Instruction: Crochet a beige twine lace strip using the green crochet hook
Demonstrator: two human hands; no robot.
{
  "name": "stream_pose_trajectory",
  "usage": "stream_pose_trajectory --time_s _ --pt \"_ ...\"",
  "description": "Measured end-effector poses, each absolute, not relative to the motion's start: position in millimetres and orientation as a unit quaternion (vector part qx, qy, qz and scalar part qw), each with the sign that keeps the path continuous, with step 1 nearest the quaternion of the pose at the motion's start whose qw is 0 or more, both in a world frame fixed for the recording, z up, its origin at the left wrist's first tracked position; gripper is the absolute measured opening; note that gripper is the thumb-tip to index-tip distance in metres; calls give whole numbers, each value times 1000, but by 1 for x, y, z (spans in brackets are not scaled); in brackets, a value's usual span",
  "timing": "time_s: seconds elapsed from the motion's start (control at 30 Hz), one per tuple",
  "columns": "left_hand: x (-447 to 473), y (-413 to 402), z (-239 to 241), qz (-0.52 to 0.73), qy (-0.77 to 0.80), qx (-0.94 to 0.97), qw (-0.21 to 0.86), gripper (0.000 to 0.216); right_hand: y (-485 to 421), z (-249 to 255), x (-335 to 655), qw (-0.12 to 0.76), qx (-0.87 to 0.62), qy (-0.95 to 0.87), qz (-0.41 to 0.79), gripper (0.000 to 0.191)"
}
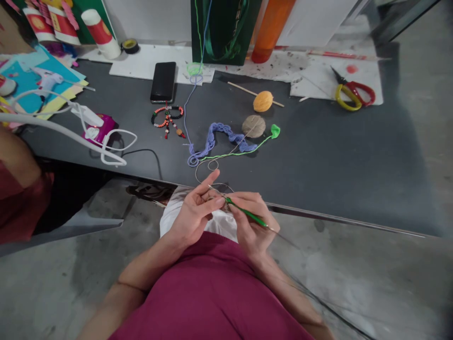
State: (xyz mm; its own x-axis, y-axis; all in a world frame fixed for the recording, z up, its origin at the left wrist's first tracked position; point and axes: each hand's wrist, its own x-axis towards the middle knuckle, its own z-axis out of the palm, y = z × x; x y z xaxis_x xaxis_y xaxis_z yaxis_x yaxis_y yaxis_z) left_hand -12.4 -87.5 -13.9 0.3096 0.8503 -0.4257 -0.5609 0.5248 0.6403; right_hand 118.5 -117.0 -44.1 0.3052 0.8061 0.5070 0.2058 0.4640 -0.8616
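Grey desk [318, 156] ahead of me, right fingers [244, 200] clenched on a green crochet hook [249, 215], left fingers [212, 203] pinching pale thread [196, 174], blue lace [211, 137] farther off

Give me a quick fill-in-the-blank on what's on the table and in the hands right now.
1. The crochet hook with the green handle is held in the ____ hand.
2. The scissors lying on the paper have one red handle and one ____ handle.
3. The orange ball of yarn has a thin wooden ____ running through it.
4. Above the beaded ring lies a black ____.

Answers: right; yellow; stick; phone.
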Motion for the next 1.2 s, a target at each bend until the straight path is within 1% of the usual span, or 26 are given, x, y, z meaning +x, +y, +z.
stream_pose_trajectory --time_s 0.07,0.13,0.33,0.53,0.67,0.8,0.97,1.07,1.13,1.2 --pt "-14 -87 -12 434 367 186 801 70 -119 -46 115 685 -459 -484 293 15" --pt "-15 -86 -11 429 361 186 807 72 -121 -47 113 702 -460 -442 318 13" --pt "-16 -86 -9 429 360 192 806 74 -127 -46 113 682 -512 -433 291 10" --pt "-16 -85 -9 432 348 183 812 66 -129 -49 109 706 -502 -409 285 7" --pt "-17 -86 -9 428 346 185 815 64 -129 -48 108 704 -517 -392 289 7" --pt "-18 -86 -10 428 348 189 812 61 -130 -45 110 711 -499 -400 293 5" --pt "-19 -85 -12 417 347 197 817 57 -136 -43 114 693 -511 -417 291 6" --pt "-21 -84 -13 400 344 199 826 53 -136 -40 116 689 -500 -408 330 6" --pt "-23 -84 -13 389 341 200 832 52 -133 -38 118 689 -489 -384 373 5" --pt "-25 -84 -13 379 335 194 841 52 -129 -36 120 685 -477 -354 423 8"
